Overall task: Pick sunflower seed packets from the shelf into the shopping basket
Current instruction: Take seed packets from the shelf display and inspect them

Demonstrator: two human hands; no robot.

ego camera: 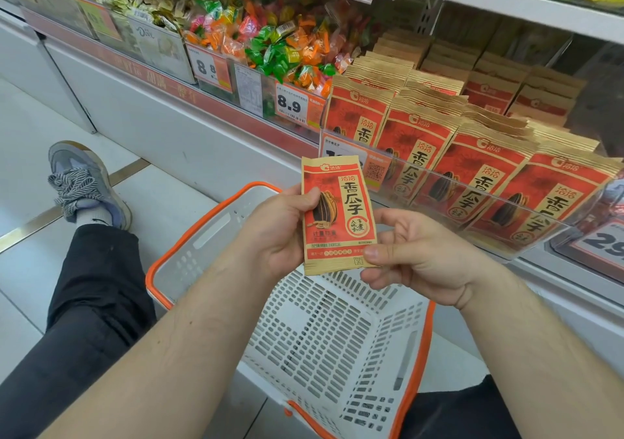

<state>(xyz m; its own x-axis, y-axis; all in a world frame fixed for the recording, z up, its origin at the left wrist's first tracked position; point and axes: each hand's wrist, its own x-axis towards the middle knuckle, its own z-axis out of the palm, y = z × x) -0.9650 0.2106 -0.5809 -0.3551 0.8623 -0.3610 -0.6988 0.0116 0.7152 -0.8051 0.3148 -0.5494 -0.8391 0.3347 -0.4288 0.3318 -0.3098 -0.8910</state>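
Note:
A red and tan sunflower seed packet (337, 215) is held upright above the white shopping basket (337, 337) with its orange rim. My left hand (280, 232) grips the packet's left edge, thumb across its front. My right hand (415, 256) pinches the packet's lower right corner with the thumb on top. Several rows of the same packets (472, 154) stand on the shelf at the right behind a clear plastic guard. Nothing is visible inside the basket.
Bins of wrapped candies (270, 43) with price tags 8.8 and 8.9 run along the shelf to the left. My leg in black trousers and a grey sneaker (84, 185) stretch over the tiled floor at left. A shelf board hangs above the packets.

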